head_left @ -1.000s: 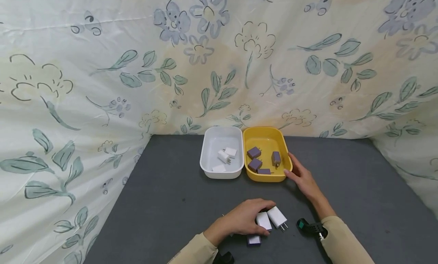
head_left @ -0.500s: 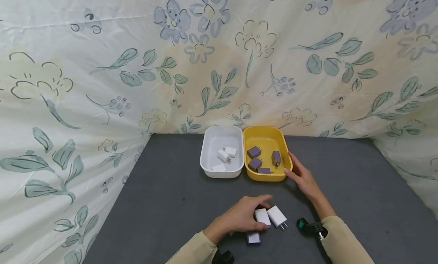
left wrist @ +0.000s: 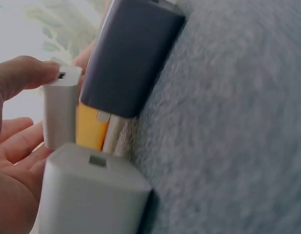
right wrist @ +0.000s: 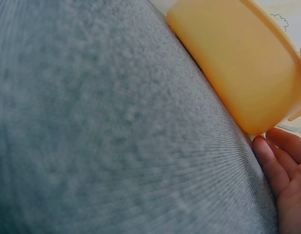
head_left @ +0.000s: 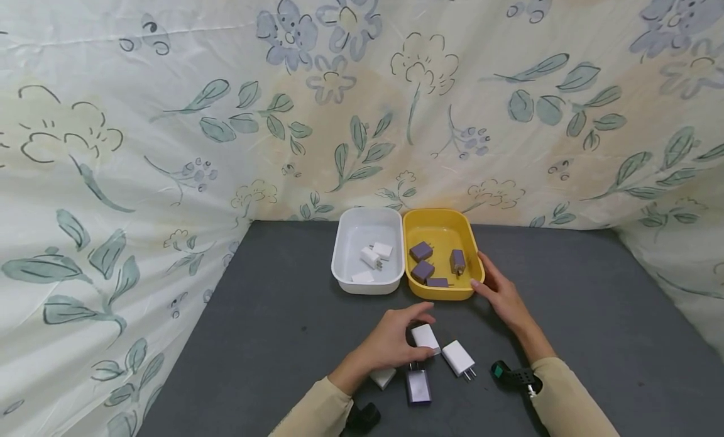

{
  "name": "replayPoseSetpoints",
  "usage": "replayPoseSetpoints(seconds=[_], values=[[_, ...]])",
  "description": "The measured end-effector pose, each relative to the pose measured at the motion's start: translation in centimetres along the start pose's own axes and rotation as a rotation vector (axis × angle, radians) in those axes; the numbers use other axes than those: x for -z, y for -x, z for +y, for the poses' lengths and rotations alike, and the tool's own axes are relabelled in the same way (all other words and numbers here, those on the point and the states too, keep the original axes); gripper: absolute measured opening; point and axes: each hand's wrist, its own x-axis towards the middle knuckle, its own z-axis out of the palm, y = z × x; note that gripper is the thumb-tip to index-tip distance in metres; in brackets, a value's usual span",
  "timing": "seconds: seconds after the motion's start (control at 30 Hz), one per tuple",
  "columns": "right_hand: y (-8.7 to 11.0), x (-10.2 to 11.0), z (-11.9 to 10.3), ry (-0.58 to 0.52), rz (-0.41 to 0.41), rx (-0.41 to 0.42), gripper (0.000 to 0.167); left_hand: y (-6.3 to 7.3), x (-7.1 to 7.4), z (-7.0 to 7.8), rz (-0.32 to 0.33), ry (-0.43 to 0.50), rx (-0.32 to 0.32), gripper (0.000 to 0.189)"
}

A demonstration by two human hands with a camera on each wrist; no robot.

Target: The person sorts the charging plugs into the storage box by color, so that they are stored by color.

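My left hand (head_left: 381, 341) pinches a white charger plug (head_left: 425, 339) between thumb and fingers, close over the dark table in the head view. In the left wrist view the thumb presses the port end of this white plug (left wrist: 60, 114). A purple charger plug (head_left: 418, 387) lies just nearer to me, prongs pointing away. Partly under the wrist sits another white plug (head_left: 383, 378), and a third white plug (head_left: 458, 358) lies to the right. My right hand (head_left: 500, 298) holds the near right corner of a yellow tray (head_left: 444, 224), thumb in front and fingers along its side.
Several purple plugs, among them one purple plug (head_left: 457, 261), lie in the yellow tray. Against its left side stands a white tray (head_left: 369, 225) with several white plugs in it. A floral cloth (head_left: 362, 97) hangs behind the table (head_left: 283, 336).
The left hand has moved away from me and slightly left, taking the white plug with it from beside the right-hand plug. The purple plug is more exposed. My right hand stays put.
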Motion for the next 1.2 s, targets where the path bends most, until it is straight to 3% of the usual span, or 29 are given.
replayPoseSetpoints(seconds=[0.23,0.47,0.8,1.03,1.2], values=[[0.9,0.4,-2.8,0.004,-0.007,0.003,0.069,0.2,0.9,-0.2,0.110,0.078,0.016,0.071],[1.2,0.5,-3.4,0.002,-0.006,0.008,0.069,0.1,1.6,-0.1,0.199,0.108,-0.015,0.069],[1.1,0.5,-3.2,-0.008,-0.004,0.016,0.070,0.0,2.6,0.0,0.272,0.134,-0.033,0.066],[0.0,0.1,0.1,0.012,0.004,0.014,0.070,0.0,3.4,-0.2,0.309,0.185,-0.016,0.066],[-0.1,0.0,0.3,0.026,0.013,0.019,0.069,0.0,4.3,-0.2,0.361,0.210,-0.011,0.066]])
